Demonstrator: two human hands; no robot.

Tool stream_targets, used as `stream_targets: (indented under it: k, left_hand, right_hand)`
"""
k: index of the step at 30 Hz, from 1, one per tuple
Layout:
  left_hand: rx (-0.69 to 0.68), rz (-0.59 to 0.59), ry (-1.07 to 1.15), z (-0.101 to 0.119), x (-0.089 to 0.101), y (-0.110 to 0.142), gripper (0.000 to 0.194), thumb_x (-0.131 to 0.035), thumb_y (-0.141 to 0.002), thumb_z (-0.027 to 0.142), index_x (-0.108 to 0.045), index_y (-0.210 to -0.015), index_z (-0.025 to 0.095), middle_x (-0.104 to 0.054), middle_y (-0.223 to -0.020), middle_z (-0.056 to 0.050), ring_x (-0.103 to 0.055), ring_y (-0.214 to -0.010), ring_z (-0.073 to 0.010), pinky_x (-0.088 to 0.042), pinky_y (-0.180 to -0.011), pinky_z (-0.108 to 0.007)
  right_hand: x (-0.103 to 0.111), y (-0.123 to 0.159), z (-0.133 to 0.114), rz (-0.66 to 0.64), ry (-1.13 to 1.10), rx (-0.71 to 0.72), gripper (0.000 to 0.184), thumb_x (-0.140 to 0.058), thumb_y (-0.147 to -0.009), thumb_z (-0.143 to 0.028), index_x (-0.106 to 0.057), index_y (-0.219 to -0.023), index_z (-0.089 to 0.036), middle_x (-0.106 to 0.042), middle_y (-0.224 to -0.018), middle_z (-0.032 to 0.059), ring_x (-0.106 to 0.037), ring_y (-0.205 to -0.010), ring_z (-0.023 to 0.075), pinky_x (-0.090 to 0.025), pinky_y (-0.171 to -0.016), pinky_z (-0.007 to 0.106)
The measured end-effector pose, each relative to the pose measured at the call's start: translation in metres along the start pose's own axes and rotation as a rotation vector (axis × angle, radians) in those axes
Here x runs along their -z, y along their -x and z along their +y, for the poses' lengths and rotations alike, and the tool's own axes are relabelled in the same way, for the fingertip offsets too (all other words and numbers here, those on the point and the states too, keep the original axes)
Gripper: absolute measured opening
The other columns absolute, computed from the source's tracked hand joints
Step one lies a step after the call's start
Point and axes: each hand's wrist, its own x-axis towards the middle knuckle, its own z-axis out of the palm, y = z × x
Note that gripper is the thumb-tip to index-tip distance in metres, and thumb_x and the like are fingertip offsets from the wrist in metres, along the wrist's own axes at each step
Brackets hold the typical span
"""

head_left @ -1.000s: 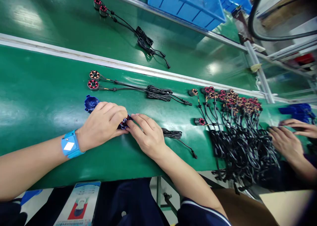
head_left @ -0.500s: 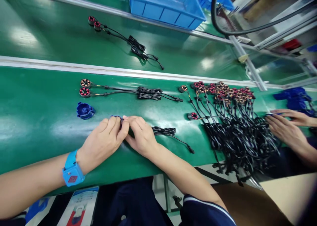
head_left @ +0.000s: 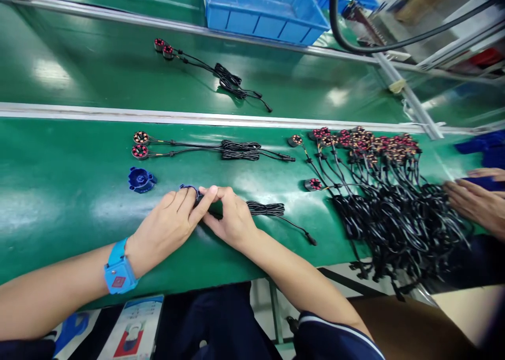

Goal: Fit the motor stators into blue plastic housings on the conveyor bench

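My left hand (head_left: 168, 228), with a blue wrist strap (head_left: 119, 270), is closed around a blue plastic housing (head_left: 190, 188), mostly hidden by the fingers. My right hand (head_left: 233, 220) pinches a black cable at the housing's edge, its fingertips meeting those of my left hand. Out past my right hand runs the cable's tied coil (head_left: 266, 208), ending in a small connector (head_left: 311, 239). Just beyond my left hand, a second blue housing (head_left: 141, 180) lies open side up. Behind it rest two motor stators with copper and red windings (head_left: 140, 144), their black cables stretching right.
A large pile of cabled stators (head_left: 394, 207) covers the bench to the right. Beside it, a co-worker's hand (head_left: 473, 205) is near blue parts (head_left: 483, 144). Two more cabled stators (head_left: 168, 51) lie beyond the white strip (head_left: 118, 113). A blue bin (head_left: 264, 13) stands at the back.
My view has shifted slightly, and the bench items sit a little differently in it. My fingers have moved a little at the housing, where a bit of black now shows between them.
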Motion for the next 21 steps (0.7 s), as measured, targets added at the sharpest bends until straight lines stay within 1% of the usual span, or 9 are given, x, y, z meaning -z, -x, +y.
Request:
stream_targets:
  k: [3, 6, 8, 9, 11, 13, 15, 18, 21]
  left_hand:
    - [-0.015, 0.014, 0.142, -0.017, 0.001, -0.001, 0.052, -0.048, -0.099, 0.012, -0.037, -0.150, 0.007, -0.069, -0.115, -0.014, -0.064, -0.106, -0.0276, -0.046, -0.085, -0.040]
    - [0.077, 0.047, 0.276, -0.049, 0.016, -0.002, 0.067, -0.059, -0.099, 0.049, -0.036, -0.152, 0.016, -0.066, -0.125, -0.014, -0.059, -0.119, -0.0324, -0.044, -0.091, -0.046]
    - [0.207, 0.087, 0.309, -0.072, 0.030, -0.001, 0.074, -0.060, -0.093, 0.063, -0.039, -0.151, 0.022, -0.065, -0.128, -0.011, -0.058, -0.122, -0.0336, -0.042, -0.099, -0.051]
    - [0.286, 0.122, 0.315, -0.083, 0.035, 0.000, 0.070, -0.062, -0.093, 0.062, -0.042, -0.149, 0.024, -0.067, -0.126, -0.009, -0.058, -0.122, -0.0326, -0.041, -0.104, -0.052]
    - [0.470, 0.232, 0.365, -0.103, 0.037, 0.006, 0.054, -0.064, -0.096, 0.050, -0.049, -0.143, 0.027, -0.069, -0.120, -0.003, -0.061, -0.120, -0.0281, -0.041, -0.110, -0.051]
    - [0.644, 0.369, 0.477, -0.119, 0.025, 0.015, 0.046, -0.066, -0.096, 0.037, -0.052, -0.138, 0.023, -0.070, -0.115, -0.002, -0.064, -0.116, -0.0236, -0.047, -0.108, -0.046]
    - [0.794, 0.405, 0.615, -0.132, 0.003, 0.026, 0.044, -0.064, -0.095, 0.032, -0.052, -0.135, 0.019, -0.069, -0.111, -0.003, -0.067, -0.109, -0.0200, -0.053, -0.099, -0.040]
    - [0.951, 0.260, 0.728, -0.149, -0.031, 0.039, 0.039, -0.064, -0.092, 0.034, -0.057, -0.126, 0.017, -0.069, -0.100, -0.001, -0.068, -0.096, -0.0183, -0.056, -0.089, -0.038]
    - [0.975, 0.142, 0.802, -0.157, -0.045, 0.042, 0.034, -0.059, -0.095, 0.043, -0.059, -0.121, 0.021, -0.066, -0.099, 0.001, -0.066, -0.096, -0.0191, -0.055, -0.090, -0.039]
  right_hand:
    - [0.007, -0.002, -0.003, -0.050, -0.036, -0.022, 0.025, -0.065, -0.098, -0.026, -0.047, -0.115, -0.022, -0.069, -0.104, 0.0090, -0.071, -0.103, 0.0237, -0.061, -0.079, 0.036]
    - [0.020, -0.006, -0.005, -0.039, -0.071, -0.006, 0.033, -0.072, -0.094, -0.028, -0.049, -0.117, -0.023, -0.068, -0.118, 0.0114, -0.067, -0.114, 0.0249, -0.059, -0.092, 0.041]
    - [0.032, -0.011, -0.004, 0.018, -0.052, -0.023, 0.037, -0.074, -0.092, -0.027, -0.051, -0.119, -0.024, -0.068, -0.122, 0.0113, -0.066, -0.115, 0.0253, -0.057, -0.096, 0.044]
    - [0.039, -0.014, -0.003, 0.051, -0.031, -0.047, 0.036, -0.074, -0.092, -0.026, -0.052, -0.120, -0.025, -0.068, -0.121, 0.0108, -0.066, -0.115, 0.0256, -0.056, -0.096, 0.045]
    - [0.053, -0.020, 0.001, 0.096, 0.003, -0.112, 0.033, -0.073, -0.092, -0.026, -0.054, -0.119, -0.026, -0.069, -0.119, 0.0096, -0.067, -0.112, 0.0264, -0.055, -0.096, 0.046]
    - [0.066, -0.030, 0.007, 0.110, 0.031, -0.151, 0.026, -0.071, -0.093, -0.026, -0.058, -0.116, -0.027, -0.070, -0.116, 0.0083, -0.067, -0.110, 0.0265, -0.055, -0.096, 0.047]
    - [0.075, -0.047, 0.017, 0.100, 0.079, -0.138, 0.018, -0.069, -0.095, -0.027, -0.062, -0.112, -0.027, -0.072, -0.111, 0.0074, -0.068, -0.107, 0.0258, -0.054, -0.095, 0.046]
    - [0.078, -0.085, 0.041, 0.063, 0.184, -0.082, 0.010, -0.066, -0.096, -0.031, -0.066, -0.103, -0.025, -0.073, -0.103, 0.0057, -0.069, -0.098, 0.0242, -0.054, -0.090, 0.043]
    - [0.064, -0.137, 0.077, -0.010, 0.273, -0.078, 0.010, -0.063, -0.096, -0.030, -0.067, -0.097, -0.021, -0.072, -0.096, 0.0044, -0.067, -0.091, 0.0224, -0.052, -0.087, 0.041]
